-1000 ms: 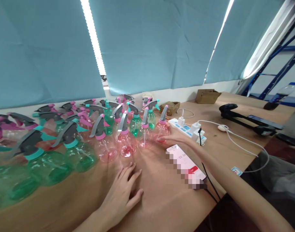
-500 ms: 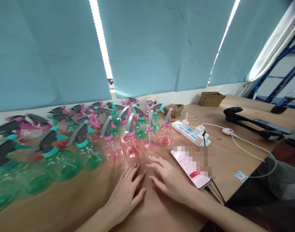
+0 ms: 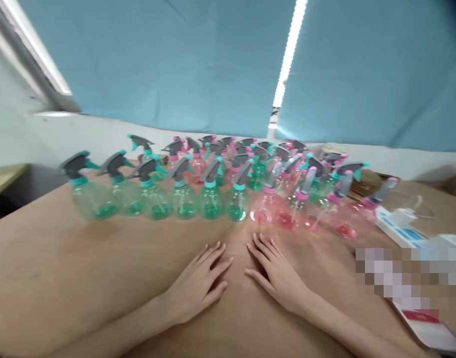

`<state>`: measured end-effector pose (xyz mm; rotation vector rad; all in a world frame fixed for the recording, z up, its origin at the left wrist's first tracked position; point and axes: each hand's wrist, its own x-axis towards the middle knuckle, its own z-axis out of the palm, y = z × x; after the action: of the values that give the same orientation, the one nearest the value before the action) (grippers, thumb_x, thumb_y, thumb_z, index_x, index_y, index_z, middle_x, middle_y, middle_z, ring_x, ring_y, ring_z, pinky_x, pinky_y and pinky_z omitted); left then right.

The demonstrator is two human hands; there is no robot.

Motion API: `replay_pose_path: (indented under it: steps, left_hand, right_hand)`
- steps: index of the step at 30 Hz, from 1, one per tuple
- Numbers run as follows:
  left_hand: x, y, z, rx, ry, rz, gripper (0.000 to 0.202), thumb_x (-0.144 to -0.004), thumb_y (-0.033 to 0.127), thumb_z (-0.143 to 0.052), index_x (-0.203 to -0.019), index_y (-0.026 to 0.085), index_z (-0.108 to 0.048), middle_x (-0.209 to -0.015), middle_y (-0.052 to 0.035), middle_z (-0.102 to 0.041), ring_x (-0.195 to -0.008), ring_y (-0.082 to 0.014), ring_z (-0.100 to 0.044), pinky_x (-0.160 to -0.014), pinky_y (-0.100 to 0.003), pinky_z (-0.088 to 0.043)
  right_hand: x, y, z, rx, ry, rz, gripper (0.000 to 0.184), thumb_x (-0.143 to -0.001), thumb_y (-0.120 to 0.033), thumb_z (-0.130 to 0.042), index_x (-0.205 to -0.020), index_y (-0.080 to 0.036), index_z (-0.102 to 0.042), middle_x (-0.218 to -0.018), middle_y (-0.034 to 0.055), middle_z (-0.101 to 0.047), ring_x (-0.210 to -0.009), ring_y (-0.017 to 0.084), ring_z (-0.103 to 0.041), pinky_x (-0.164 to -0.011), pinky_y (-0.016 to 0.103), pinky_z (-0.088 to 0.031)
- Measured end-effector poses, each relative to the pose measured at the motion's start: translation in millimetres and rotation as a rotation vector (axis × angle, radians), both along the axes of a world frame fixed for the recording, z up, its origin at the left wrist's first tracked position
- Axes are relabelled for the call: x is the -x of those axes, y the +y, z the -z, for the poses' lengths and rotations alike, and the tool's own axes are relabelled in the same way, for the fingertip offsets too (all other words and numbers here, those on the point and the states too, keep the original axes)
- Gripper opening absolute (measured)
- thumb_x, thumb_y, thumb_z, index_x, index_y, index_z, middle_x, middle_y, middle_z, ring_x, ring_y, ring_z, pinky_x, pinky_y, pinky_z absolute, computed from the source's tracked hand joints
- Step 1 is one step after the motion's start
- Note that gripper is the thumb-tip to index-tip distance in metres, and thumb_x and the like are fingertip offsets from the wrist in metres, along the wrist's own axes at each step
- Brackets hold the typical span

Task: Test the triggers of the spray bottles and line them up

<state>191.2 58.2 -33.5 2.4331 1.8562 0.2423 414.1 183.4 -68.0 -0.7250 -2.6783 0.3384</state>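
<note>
My left hand (image 3: 198, 283) lies flat on the brown tabletop (image 3: 112, 278), fingers spread and holding nothing. Beside it, a small gap away, my right hand (image 3: 278, 273) also rests palm down with its fingers apart. Just beyond the fingertips stands a front row of round, see-through spray bottles. Those on the left are green with teal collars, such as the green spray bottle (image 3: 212, 201). Toward the right they are pink with pink collars, like the pink spray bottle (image 3: 263, 206). Neither hand touches a bottle. More bottles of both colours stand behind, partly hidden.
At the right lie a phone (image 3: 432, 330), partly pixelated, and a white power strip (image 3: 395, 228) with plugs. A brown cardboard box (image 3: 373, 184) sits behind the bottles. Blue curtain sheets (image 3: 175, 69) hang at the back. A yellowish surface (image 3: 7, 179) shows at far left.
The view has swung left, so bottles, phone and power strip appear farther right. My hands stay flat on the table, slightly farther apart in the picture. Nothing was picked up.
</note>
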Motion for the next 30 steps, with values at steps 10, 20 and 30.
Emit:
replay_pose_path:
  steps: [10,20,30]
  left_hand:
    - [118,-86,-14.3,-0.132,-0.291,-0.492,0.034,-0.094,0.035,-0.044,-0.124,0.026,-0.057,-0.139,-0.0053,-0.052,-0.128,-0.023,-0.048,-0.111,-0.045,-0.035]
    - [259,-92,-62.9,-0.625,-0.501,-1.062,0.066,-0.078,0.048,-0.063,-0.129,0.014,-0.041,-0.138,-0.0191,-0.046,-0.125,-0.0324,-0.048,-0.099,-0.047,-0.044]
    - [297,-35,-55.2,-0.492,-0.632,-0.953,0.065,-0.076,0.05,-0.065,-0.128,0.014,-0.047,-0.126,-0.0148,-0.06,-0.115,-0.0294,-0.057,-0.098,-0.042,-0.044]
  right_hand:
    - [130,-49,-10.1,-0.009,0.032,-0.28,0.053,-0.095,-0.044,-0.046,-0.137,-0.013,-0.049,-0.147,0.0163,-0.04,-0.138,0.031,-0.032,-0.111,0.055,-0.03]
    - [232,-86,-8.8,0.004,0.153,-0.38,0.047,-0.095,-0.041,-0.045,-0.134,-0.015,-0.053,-0.143,0.0155,-0.047,-0.135,0.03,-0.038,-0.111,0.054,-0.031]
    - [252,-94,-10.7,0.018,0.153,-0.379,0.048,-0.095,-0.041,-0.046,-0.133,-0.014,-0.054,-0.142,0.0157,-0.048,-0.134,0.03,-0.04,-0.111,0.053,-0.032]
